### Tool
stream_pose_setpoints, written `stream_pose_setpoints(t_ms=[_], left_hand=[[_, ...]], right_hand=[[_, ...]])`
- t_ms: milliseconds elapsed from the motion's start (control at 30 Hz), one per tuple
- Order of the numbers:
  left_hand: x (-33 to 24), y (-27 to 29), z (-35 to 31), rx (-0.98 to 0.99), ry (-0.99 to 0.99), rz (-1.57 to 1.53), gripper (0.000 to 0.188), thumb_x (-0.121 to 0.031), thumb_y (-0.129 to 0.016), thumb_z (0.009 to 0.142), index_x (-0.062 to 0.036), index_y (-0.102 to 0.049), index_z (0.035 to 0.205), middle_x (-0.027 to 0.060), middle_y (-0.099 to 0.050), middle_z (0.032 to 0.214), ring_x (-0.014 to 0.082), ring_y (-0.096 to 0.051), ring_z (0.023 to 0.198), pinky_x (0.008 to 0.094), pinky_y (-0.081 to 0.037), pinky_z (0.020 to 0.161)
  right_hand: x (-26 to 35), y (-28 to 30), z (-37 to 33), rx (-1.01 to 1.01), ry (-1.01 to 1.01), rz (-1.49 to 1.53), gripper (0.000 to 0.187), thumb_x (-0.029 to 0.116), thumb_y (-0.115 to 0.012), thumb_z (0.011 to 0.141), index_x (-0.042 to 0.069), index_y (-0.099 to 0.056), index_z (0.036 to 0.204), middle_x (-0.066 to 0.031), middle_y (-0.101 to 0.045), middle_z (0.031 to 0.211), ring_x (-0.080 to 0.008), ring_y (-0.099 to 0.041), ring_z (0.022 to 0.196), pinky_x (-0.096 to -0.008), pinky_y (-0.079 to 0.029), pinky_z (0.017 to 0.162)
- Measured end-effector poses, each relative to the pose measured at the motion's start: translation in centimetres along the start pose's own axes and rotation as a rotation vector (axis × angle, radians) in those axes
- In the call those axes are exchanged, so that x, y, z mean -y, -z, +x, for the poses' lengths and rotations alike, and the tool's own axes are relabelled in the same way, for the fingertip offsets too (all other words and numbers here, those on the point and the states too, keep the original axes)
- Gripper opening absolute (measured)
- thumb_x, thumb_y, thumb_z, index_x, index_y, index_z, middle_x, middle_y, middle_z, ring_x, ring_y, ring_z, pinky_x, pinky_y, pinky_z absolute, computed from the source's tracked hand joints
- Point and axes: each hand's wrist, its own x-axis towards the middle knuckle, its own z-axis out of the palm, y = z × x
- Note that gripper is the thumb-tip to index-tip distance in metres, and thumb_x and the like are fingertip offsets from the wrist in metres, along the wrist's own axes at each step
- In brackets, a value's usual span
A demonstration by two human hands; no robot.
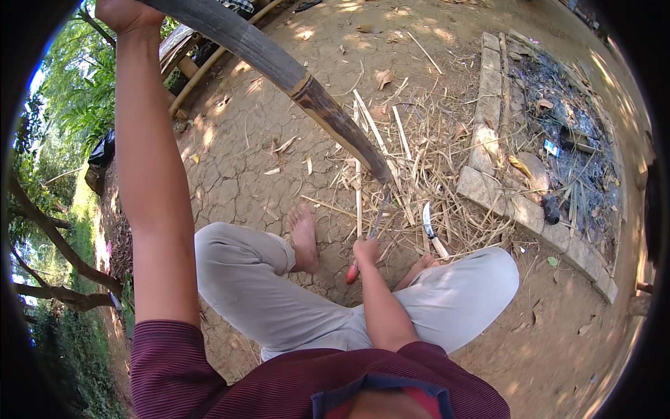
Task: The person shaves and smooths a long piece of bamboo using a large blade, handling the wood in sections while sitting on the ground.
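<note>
My left arm reaches up to the far left, where my left hand (130, 15) is closed at the upper end of a long, dark bamboo pole (258, 50). The pole slants down to the right, with a pale ring at its joint and its lower end near the ground litter. My right hand (366, 250) grips the red handle (352, 272) of a thin-bladed knife. Its narrow blade (381, 215) points up toward the pole's lower end; whether they touch I cannot tell. A second knife (428, 215), with a curved blade and pale handle, lies right of my right hand.
Pale bamboo strips and shavings (433, 171) litter the cracked earth ahead. To the right, a low brick border (520, 209) encloses grey ash (593, 174) and scraps. My bare left foot (303, 237) is near the strips. Bamboo rails (209, 70) and trees are at left.
</note>
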Motion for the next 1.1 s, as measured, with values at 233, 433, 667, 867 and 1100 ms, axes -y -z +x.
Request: stream_pose_setpoints(t_ms=[233, 433, 667, 867, 1100], left_hand=[[-3.0, 2.4, -3.2, -0.057, 0.031, 0.022, 0.032, -0.032, -0.037, 0.105, -0.0099, -0.045, 0.082, -0.0009, -0.037, 0.063, 0.0115, -0.037, 0.046, 0.0250, -0.030, 0.038], [-6.6, 5.4, -7.2, 0.030, 0.061, -0.304, 0.019, -0.017, -0.051, 0.088, -0.0019, -0.043, 0.096, -0.0008, -0.033, 0.066, 0.0085, -0.032, 0.049, 0.0239, -0.032, 0.046], [-10.2, 6.7, -13.0, -0.142, -0.066, -0.303, 0.015, -0.019, -0.046, 0.096, -0.0040, -0.047, 0.097, -0.0012, -0.034, 0.064, 0.0078, -0.032, 0.047, 0.0243, -0.032, 0.043], [-10.3, 8.3, -15.3, -0.262, -0.135, -0.321, 0.017, -0.018, -0.046, 0.095, -0.0030, -0.053, 0.102, -0.0017, -0.032, 0.063, 0.0077, -0.031, 0.045, 0.0245, -0.030, 0.041], [-11.4, 4.9, -15.3, -0.126, -0.123, -0.374, 0.021, -0.018, -0.046, 0.096, -0.0045, -0.053, 0.111, -0.0003, -0.034, 0.064, 0.0089, -0.032, 0.045, 0.0268, -0.030, 0.043]], right_hand=[[0.7, 1.1, -1.2, 0.181, -0.153, 0.025, 0.040, 0.029, -0.060, 0.090, -0.004, -0.065, 0.110, -0.0263, -0.070, 0.106, -0.0415, -0.067, 0.105, -0.0481, -0.052, 0.091], [-0.6, 2.1, -3.0, 0.109, -0.073, -0.232, 0.044, 0.018, -0.062, 0.089, -0.003, -0.051, 0.126, -0.0285, -0.061, 0.123, -0.0428, -0.061, 0.116, -0.0482, -0.049, 0.098], [1.9, 3.2, -6.8, -0.133, -0.111, -0.310, 0.067, 0.010, -0.069, 0.081, 0.001, -0.040, 0.141, -0.0291, -0.047, 0.133, -0.0463, -0.048, 0.125, -0.0516, -0.043, 0.104], [10.9, 4.5, -4.6, -0.194, 0.621, -0.218, 0.088, 0.015, -0.072, 0.080, -0.005, -0.024, 0.152, -0.0276, -0.036, 0.138, -0.0460, -0.039, 0.128, -0.0550, -0.028, 0.113], [22.3, 7.5, -6.4, -0.115, 1.074, -0.193, 0.093, 0.015, -0.079, 0.073, 0.003, -0.030, 0.151, -0.0223, -0.038, 0.146, -0.0413, -0.036, 0.137, -0.0526, -0.027, 0.115]])
